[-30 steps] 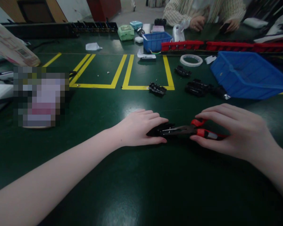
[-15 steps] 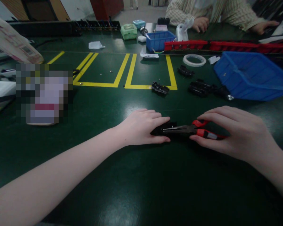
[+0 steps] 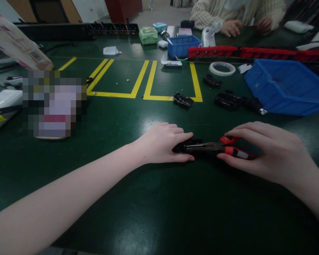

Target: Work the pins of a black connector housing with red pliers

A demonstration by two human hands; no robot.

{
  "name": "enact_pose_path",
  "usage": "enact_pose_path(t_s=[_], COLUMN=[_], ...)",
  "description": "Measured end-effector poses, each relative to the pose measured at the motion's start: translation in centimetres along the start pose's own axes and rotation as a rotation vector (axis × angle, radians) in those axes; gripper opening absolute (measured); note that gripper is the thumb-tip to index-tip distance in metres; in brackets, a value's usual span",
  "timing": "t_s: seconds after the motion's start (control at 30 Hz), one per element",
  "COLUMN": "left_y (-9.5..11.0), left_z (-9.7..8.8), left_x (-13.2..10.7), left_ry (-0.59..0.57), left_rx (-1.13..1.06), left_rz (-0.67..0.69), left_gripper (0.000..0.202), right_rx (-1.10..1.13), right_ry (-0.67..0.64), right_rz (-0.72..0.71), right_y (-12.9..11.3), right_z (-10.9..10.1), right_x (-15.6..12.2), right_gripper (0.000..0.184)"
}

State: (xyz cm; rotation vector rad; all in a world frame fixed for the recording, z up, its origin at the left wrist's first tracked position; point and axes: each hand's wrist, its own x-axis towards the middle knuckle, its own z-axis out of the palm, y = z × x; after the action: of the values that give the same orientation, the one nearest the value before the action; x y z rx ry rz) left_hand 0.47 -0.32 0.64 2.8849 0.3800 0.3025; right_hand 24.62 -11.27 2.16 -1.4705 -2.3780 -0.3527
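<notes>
My left hand (image 3: 163,143) lies on the green table (image 3: 154,212) with its fingers closed over a small black plastic part (image 3: 187,145), pressing it down. My right hand (image 3: 268,152) grips the red handles of a pair of long-nose pliers (image 3: 218,148). The pliers' dark jaws point left and reach into the black part under my left fingertips.
More black parts (image 3: 183,100) (image 3: 227,100) lie beyond my hands near yellow floor-tape lines. A big blue bin (image 3: 287,88) sits at the right, a small blue bin (image 3: 182,46) and a tape roll (image 3: 222,68) farther back. Another person's hands (image 3: 231,27) work at the far edge.
Both hands have held their grip and stayed almost still. The view has shifted slightly, and the other person's hands at the far edge have moved.
</notes>
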Motion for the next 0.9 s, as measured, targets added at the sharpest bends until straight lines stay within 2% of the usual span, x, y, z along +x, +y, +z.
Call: enact_pose_path(t_s=[0.27,0.7,0.9], left_y=[0.09,0.22,0.31], left_z=[-0.06,-0.07,-0.28], left_x=[0.09,0.05,-0.05], left_ry=[-0.004,0.018,-0.008], left_rx=[-0.009,0.025,0.046], left_rz=[-0.014,-0.021,-0.049], left_gripper=[0.049,0.049,0.054], right_rx=[0.009,-0.035,-0.025], right_ry=[-0.014,0.011,0.004], right_rz=[0.039,-0.001,0.002], right_y=[-0.10,-0.45,-0.59], right_z=[-0.35,-0.17,-0.27], right_x=[0.04,0.07,0.23], right_gripper=[0.027,0.029,0.027])
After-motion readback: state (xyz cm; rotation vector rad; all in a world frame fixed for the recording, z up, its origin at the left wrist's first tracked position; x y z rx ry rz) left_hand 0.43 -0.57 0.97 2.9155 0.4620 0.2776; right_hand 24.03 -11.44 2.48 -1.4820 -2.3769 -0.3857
